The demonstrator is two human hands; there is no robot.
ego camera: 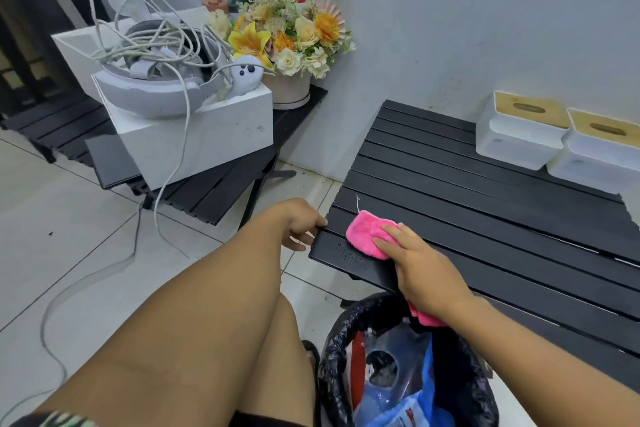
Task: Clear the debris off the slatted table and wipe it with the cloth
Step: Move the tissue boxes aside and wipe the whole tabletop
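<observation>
Right hand (426,270) flat on pink cloth (365,234), fingers together, pressing down.
Cloth on near-left corner of slatted table (485,211), tail hanging off the edge. Left hand (304,229) curled round table's left edge. Lined bin (334,357) just below.

Pink cloth (367,236), black slatted table (485,225), white boxes (516,142) with seemingly tan lids (530,109); black bin liner (332,357)

The right hand (420,263) covers most of the pink cloth (363,232), whose other end shows only partly beneath the wrist, and its thumb is out of sight. The desk (485,204) and the rightmost tissue box (595,156) run off the right border, and the lined bin (332,357) runs off the bottom. Pale specks (346,253) at the desk's near corner are too small to identify.
</observation>
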